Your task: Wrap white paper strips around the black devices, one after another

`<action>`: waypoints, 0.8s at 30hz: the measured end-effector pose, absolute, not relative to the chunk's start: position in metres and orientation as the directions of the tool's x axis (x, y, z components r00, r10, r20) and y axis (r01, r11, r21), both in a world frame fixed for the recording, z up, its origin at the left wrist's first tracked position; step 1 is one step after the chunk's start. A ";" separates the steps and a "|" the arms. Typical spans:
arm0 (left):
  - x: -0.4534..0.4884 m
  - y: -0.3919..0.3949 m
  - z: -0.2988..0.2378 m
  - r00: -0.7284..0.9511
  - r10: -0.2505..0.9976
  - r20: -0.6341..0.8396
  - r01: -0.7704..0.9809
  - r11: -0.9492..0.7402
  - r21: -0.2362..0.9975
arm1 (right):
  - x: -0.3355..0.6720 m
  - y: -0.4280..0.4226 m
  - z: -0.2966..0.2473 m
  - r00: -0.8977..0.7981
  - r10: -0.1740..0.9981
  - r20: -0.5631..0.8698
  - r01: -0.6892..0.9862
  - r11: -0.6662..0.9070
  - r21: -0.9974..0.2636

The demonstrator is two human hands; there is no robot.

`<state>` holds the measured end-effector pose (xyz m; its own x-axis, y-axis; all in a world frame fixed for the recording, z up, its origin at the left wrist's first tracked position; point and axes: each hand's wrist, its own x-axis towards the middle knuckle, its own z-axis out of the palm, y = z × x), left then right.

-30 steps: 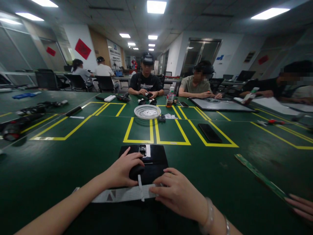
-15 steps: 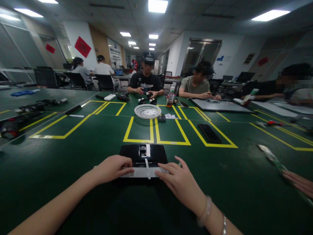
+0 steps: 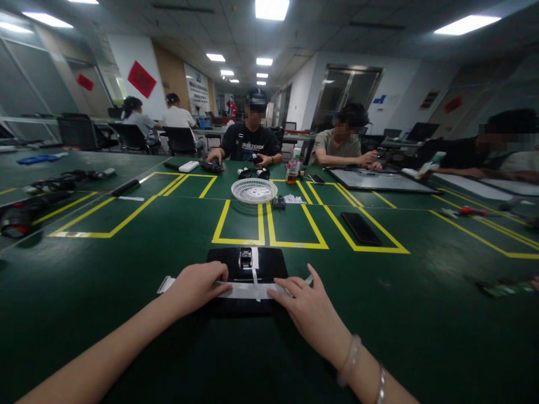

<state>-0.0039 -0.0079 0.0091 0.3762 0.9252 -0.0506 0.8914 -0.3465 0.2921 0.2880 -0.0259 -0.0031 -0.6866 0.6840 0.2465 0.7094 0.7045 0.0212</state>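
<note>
On the green table in front of me lies a glossy black panel (image 3: 269,259) with a square socket-like opening in its upper part and a strip of pale tape running down from it. A flat whitish ribbon strip (image 3: 244,290), like a flat cable, crosses the panel from side to side under the tape. My left hand (image 3: 197,287) pinches the strip between thumb and fingers, and its pale end sticks out past the wrist side. My right hand (image 3: 309,306) grips the strip's right part with thumb and forefinger, other fingers raised; a bit of it shows behind them.
Yellow tape rectangles mark the table. Beyond the panel are a white round basket (image 3: 254,191), a dark phone (image 3: 361,228) and a bottle (image 3: 292,170). Cables and dark tools (image 3: 25,216) lie at left. Co-workers sit opposite and at right, one holding a power drill (image 3: 213,165).
The strip has shifted slightly up the panel, and its left end now shows beyond my left hand. Opposite, a co-worker has grasped the drill. At right, another person's hand and green object have moved away.
</note>
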 end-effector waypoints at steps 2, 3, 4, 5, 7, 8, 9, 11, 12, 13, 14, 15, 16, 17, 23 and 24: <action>-0.003 -0.007 0.009 0.373 0.927 -0.046 0.895 -0.346 0.282 | 0.289 -0.025 -0.006 -0.688 0.681 0.251 0.708 0.706 0.027; -0.003 -0.007 0.009 0.372 0.927 -0.046 0.896 -0.346 0.279 | 0.289 -0.024 -0.006 -0.691 0.681 0.244 0.706 0.707 0.027; -0.002 -0.007 0.009 0.371 0.927 -0.049 0.897 -0.345 0.275 | 0.289 -0.024 -0.007 -0.693 0.682 0.235 0.706 0.708 0.024; -0.001 -0.007 0.009 0.371 0.927 -0.052 0.899 -0.344 0.270 | 0.289 -0.024 -0.007 -0.693 0.685 0.224 0.707 0.707 0.021; 0.000 -0.008 0.010 0.368 0.928 -0.061 0.903 -0.341 0.261 | 0.287 -0.025 -0.006 -0.684 0.697 0.213 0.716 0.697 0.017; 0.001 -0.009 0.011 0.366 0.928 -0.068 0.905 -0.338 0.259 | 0.286 -0.026 -0.005 -0.678 0.704 0.213 0.723 0.691 0.019; 0.002 -0.009 0.012 0.365 0.928 -0.075 0.906 -0.336 0.258 | 0.284 -0.028 -0.003 -0.671 0.709 0.217 0.730 0.684 0.020; 0.002 -0.010 0.014 0.362 0.929 -0.083 0.907 -0.330 0.262 | 0.281 -0.031 -0.002 -0.663 0.713 0.230 0.735 0.678 0.014; 0.002 -0.010 0.014 0.361 0.929 -0.082 0.906 -0.329 0.264 | 0.280 -0.033 -0.001 -0.667 0.710 0.228 0.728 0.686 -0.006; 0.002 -0.010 0.014 0.362 0.929 -0.079 0.905 -0.330 0.267 | 0.279 -0.034 -0.001 -0.669 0.708 0.227 0.723 0.691 -0.024; 0.001 -0.010 0.013 0.363 0.929 -0.076 0.904 -0.332 0.268 | 0.279 -0.035 0.000 -0.670 0.707 0.226 0.719 0.694 -0.041; 0.000 -0.010 0.012 0.365 0.928 -0.073 0.903 -0.334 0.268 | 0.279 -0.036 0.000 -0.670 0.708 0.222 0.717 0.695 -0.055; 0.000 -0.009 0.011 0.369 0.927 -0.069 0.902 -0.339 0.269 | 0.279 -0.037 0.000 -0.669 0.710 0.219 0.717 0.694 -0.061; -0.001 -0.008 0.009 0.376 0.924 -0.064 0.898 -0.347 0.271 | 0.278 -0.037 0.000 -0.667 0.713 0.217 0.719 0.692 -0.060; -0.001 -0.006 0.007 0.398 0.917 -0.001 0.895 -0.388 0.221 | 0.275 -0.039 0.001 -0.662 0.711 0.237 0.731 0.683 -0.008; 0.000 -0.006 0.007 0.403 0.915 0.020 0.893 -0.398 0.210 | 0.274 -0.039 0.001 -0.660 0.710 0.244 0.732 0.682 -0.003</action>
